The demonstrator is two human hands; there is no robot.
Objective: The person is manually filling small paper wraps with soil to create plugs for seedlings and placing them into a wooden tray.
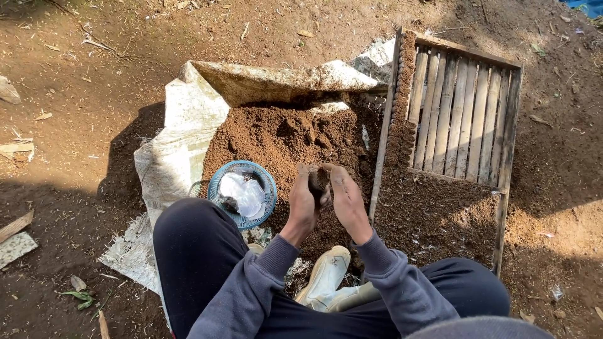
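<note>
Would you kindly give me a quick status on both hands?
Left hand and right hand cupped around a soil lump. Soil pile below. Blue basket beside left hand, nothing blocking.

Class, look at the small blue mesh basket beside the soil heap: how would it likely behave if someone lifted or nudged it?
The blue mesh basket looks like thin plastic, so probably light and slightly flexible. It holds only crumpled clear plastic bags, so it would likely slide or tip at a nudge. Its round rim leans against the soil heap, which may steady that side.
</note>
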